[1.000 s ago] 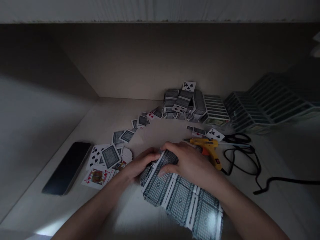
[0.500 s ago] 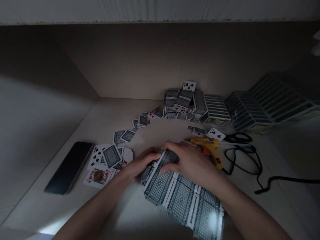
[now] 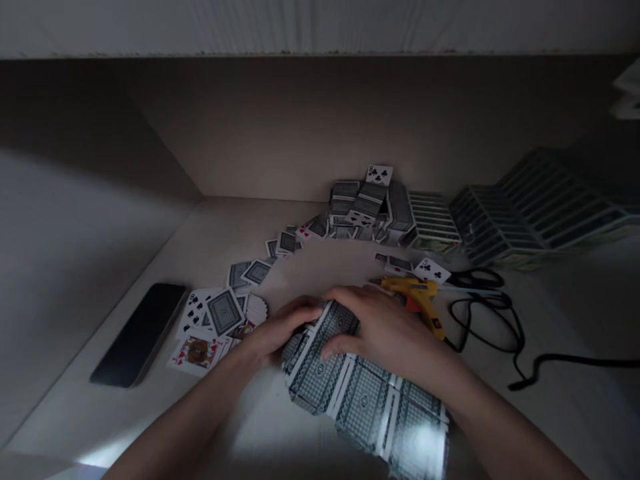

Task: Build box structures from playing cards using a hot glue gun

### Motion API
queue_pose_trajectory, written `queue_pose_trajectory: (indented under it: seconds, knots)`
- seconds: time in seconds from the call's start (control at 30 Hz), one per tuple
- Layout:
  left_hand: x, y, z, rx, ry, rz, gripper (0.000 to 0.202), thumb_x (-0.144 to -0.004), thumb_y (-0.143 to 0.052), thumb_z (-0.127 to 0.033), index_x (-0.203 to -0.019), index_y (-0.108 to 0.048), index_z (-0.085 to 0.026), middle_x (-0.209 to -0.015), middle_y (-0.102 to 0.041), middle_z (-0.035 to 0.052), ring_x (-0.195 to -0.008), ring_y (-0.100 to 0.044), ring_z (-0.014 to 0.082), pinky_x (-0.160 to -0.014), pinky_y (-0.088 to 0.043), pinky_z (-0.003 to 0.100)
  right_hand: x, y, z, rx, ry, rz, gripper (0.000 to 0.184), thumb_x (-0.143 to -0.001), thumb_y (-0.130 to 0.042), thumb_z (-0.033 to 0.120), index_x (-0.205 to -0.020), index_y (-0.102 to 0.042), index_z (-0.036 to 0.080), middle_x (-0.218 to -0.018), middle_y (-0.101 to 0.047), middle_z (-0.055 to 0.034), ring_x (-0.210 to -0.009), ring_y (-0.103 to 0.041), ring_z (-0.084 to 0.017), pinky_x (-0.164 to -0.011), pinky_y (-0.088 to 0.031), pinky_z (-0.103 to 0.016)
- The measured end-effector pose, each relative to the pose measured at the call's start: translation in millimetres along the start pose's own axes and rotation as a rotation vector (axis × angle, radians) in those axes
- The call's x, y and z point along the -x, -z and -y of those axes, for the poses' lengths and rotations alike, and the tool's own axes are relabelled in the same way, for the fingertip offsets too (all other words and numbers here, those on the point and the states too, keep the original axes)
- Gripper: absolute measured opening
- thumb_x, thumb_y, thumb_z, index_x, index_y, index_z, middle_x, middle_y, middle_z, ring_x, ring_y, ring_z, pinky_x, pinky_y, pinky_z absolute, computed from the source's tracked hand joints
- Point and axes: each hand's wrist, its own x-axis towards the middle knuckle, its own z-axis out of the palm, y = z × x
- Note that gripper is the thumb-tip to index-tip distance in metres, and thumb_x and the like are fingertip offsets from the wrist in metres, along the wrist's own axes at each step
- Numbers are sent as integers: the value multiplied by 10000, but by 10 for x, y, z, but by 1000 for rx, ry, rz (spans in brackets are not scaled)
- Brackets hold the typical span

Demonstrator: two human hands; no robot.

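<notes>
Between my hands lies a long structure of joined playing cards [image 3: 363, 400], with patterned blue-grey backs and white strips along the seams. It slants from the middle of the view down to the lower right. My left hand [image 3: 283, 327] grips its upper left end, the fingertips partly hidden behind the cards. Across the top of the same end, my right hand [image 3: 373, 323] is closed, thumb on the near face and fingers over the far edge. A yellow glue gun [image 3: 415, 297] rests just beyond my right hand.
A black phone [image 3: 140, 333] lies at left beside loose playing cards [image 3: 225, 312]. More card structures [image 3: 370, 203] stand against the back wall, with slatted ones [image 3: 505, 223] to the right. Scissors [image 3: 475, 277] and a black cable [image 3: 517, 333] lie at right. A shelf edge [image 3: 320, 55] overhangs.
Both hands keep their hold on the card structure, almost unmoved. The whole view has shifted very slightly.
</notes>
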Motion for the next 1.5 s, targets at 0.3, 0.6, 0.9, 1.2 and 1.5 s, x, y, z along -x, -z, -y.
queue_pose_trajectory:
  seconds: [0.3,0.6,0.9,1.2,1.5]
  knots:
    - [255,-196,-310,-146,-140,-80,351,-607,-729,-391,-803,-524,-185,-712,-520,-41,-693,-491,129,-622,-353,254,242,128,150,-60,-15,-59,768,-602,-779,525,-1273,-492,285,-1292,-559,-64,-1167,-535,-298,-873,-498,-406]
    - [363,-140,-475,-385,-176,-176,399,-608,-716,-483,-841,-549,-205,-756,-510,-29,-741,-461,154,-648,-321,275,190,182,20,149,219,-161,537,-853,-523,547,-1323,-481,292,-1447,-446,-60,-1278,-455,-287,-993,-450,-521]
    - [333,-128,-487,-404,-186,-202,422,-583,-732,-500,-825,-557,-201,-740,-496,-39,-712,-449,141,-637,-316,271,153,130,-48,190,361,-262,437,-944,-419,423,-1302,-518,194,-1363,-538,-78,-1204,-505,-225,-974,-483,-421]
    - [317,-93,-516,-324,-117,-156,407,-591,-744,-475,-828,-555,-203,-732,-519,-38,-709,-493,150,-621,-343,265,72,96,-102,41,430,-329,412,-965,-370,397,-1294,-545,221,-1392,-513,-68,-1256,-471,-224,-1007,-453,-445]
    - [330,-132,-523,-248,-80,-167,458,-546,-771,-460,-856,-560,-198,-769,-569,-19,-723,-542,163,-625,-375,274,66,92,-120,-332,273,-278,391,-997,-283,355,-1239,-588,309,-1387,-513,0,-1297,-447,-176,-1108,-343,-441]
